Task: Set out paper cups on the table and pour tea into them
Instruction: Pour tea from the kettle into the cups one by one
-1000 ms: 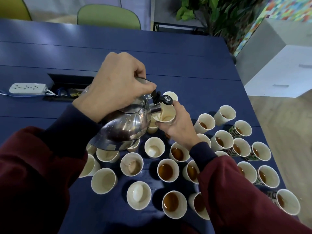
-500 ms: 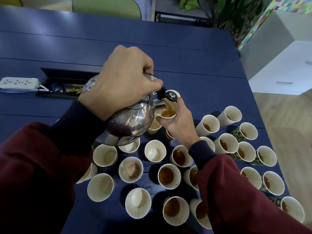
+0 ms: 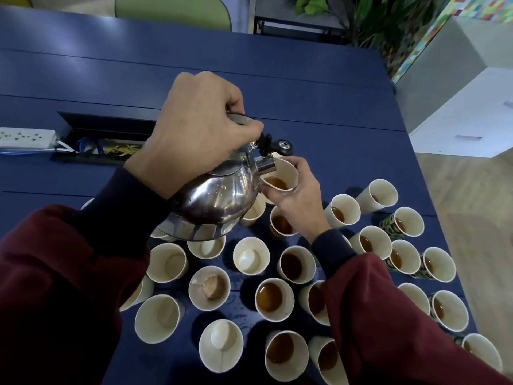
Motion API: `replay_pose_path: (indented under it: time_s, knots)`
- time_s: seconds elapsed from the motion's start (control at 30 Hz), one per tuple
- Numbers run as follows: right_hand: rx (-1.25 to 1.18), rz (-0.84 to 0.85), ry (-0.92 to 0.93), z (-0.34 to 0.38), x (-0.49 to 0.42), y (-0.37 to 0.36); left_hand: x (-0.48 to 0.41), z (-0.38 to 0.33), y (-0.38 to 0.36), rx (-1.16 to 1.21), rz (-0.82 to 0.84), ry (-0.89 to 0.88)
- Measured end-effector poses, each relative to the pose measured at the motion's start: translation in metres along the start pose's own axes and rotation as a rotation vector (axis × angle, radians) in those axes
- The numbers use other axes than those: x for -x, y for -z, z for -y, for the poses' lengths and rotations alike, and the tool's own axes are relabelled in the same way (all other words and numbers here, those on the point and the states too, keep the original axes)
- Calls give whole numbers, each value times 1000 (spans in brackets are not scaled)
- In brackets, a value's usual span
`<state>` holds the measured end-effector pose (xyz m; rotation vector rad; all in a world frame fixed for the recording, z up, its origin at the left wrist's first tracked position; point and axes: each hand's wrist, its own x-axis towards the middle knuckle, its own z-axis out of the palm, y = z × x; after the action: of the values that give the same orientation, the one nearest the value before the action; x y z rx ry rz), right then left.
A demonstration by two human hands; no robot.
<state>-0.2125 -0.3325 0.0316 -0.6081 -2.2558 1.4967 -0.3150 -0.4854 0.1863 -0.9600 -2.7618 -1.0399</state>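
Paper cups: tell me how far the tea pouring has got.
Done: cups are set out on the table, and those on the right, like this filled cup, hold tea. In hand: the left hand tips the kettle at a held cup in the right hand, partly full. Left: several near-left cups, such as this empty cup, hold no tea.

The table (image 3: 305,93) is dark blue, the kettle (image 3: 222,198) shiny silver. Each cup (image 3: 251,255) is cream inside; some at the right carry a green-and-white pattern outside. The tea (image 3: 269,297) is amber-brown. The sleeves (image 3: 55,287) are maroon with navy cuffs (image 3: 133,212). The chair (image 3: 172,11) at the top is green.
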Motion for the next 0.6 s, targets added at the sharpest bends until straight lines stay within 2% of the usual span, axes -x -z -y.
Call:
replay_pose_path:
  time_s: [0.13, 0.33, 0.6]
  knots:
    - [68, -56, -23, -8, -15, 14, -2, 4, -4, 71, -71, 36]
    - [318, -106, -67, -34, -42, 46, -3, 13, -5, 142, -140, 116]
    - [326, -115, -67, -32, -59, 64, -1, 24, 1, 108, -150, 136]
